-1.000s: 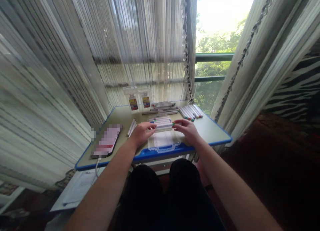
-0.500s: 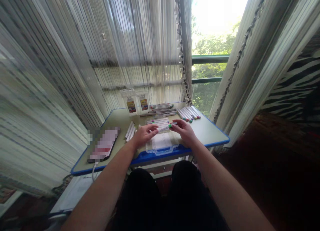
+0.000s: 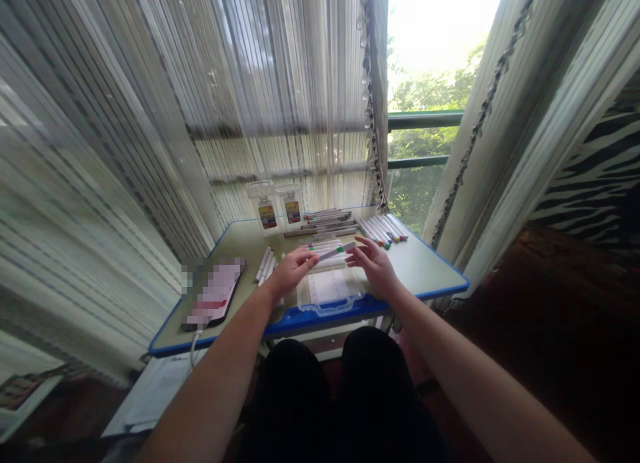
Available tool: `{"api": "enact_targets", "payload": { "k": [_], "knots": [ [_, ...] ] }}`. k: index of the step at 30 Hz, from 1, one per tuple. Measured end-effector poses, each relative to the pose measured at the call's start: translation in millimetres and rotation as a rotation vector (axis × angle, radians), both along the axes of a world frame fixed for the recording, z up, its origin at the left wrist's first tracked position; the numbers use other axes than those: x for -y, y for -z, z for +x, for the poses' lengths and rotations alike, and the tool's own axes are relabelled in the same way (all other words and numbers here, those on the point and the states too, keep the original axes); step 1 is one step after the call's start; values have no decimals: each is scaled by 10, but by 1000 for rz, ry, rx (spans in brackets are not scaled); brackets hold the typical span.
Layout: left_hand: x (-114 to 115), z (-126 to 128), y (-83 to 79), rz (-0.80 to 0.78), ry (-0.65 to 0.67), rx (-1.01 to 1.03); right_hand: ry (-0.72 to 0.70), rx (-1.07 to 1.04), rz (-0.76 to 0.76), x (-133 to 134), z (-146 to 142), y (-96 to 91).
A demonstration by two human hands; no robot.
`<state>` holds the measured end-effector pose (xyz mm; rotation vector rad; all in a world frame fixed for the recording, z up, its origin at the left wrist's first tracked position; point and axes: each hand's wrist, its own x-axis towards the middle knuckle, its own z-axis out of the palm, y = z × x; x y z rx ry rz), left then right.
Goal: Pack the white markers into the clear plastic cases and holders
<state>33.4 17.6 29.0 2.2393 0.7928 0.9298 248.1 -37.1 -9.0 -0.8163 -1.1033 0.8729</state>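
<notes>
My left hand (image 3: pixel 289 273) pinches a white marker (image 3: pixel 331 254) with a green band near its right end. The marker is held aslant, its right end higher, above a clear plastic case (image 3: pixel 332 305). My right hand (image 3: pixel 374 265) is beside that right end with fingers apart; it does not appear to grip the marker. Behind the hands, several white markers (image 3: pixel 327 245) lie in a row at the case. The case has a transparent handle at its near edge and a white sheet inside.
The small table (image 3: pixel 425 266) has a blue edge. A phone (image 3: pixel 215 295) with a cable lies at left, near a few white markers (image 3: pixel 265 265). Two labelled clear cases (image 3: pixel 267 213) stand at the back. More markers lie in a pile (image 3: pixel 327 223) and a fanned row (image 3: pixel 384 229).
My right hand has loosened from the marker's right end and its fingers have spread. The left hand keeps hold of the marker. The whole view has shifted slightly.
</notes>
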Motion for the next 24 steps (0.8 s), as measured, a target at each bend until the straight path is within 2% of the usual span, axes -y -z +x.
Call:
{"api": "enact_targets", "payload": {
  "k": [5, 8, 12, 15, 18, 24],
  "knots": [
    [3, 8, -16, -463, -2, 369, 76, 52, 63, 61, 7, -32],
    [11, 14, -27, -629, 21, 537, 50, 67, 32, 69, 6, -41],
    [18, 3, -51, -633, -25, 642, -3, 113, -20, 49, -2, -37],
    [58, -8, -85, -617, 5, 649, -1, 146, -6, 43, -10, -27],
    [122, -11, -117, -606, 38, 570, -28, 204, 37, 48, -22, -12],
    [155, 10, -102, -554, 9, 401, -64, 417, 157, 30, -61, 23]
  ]
}}
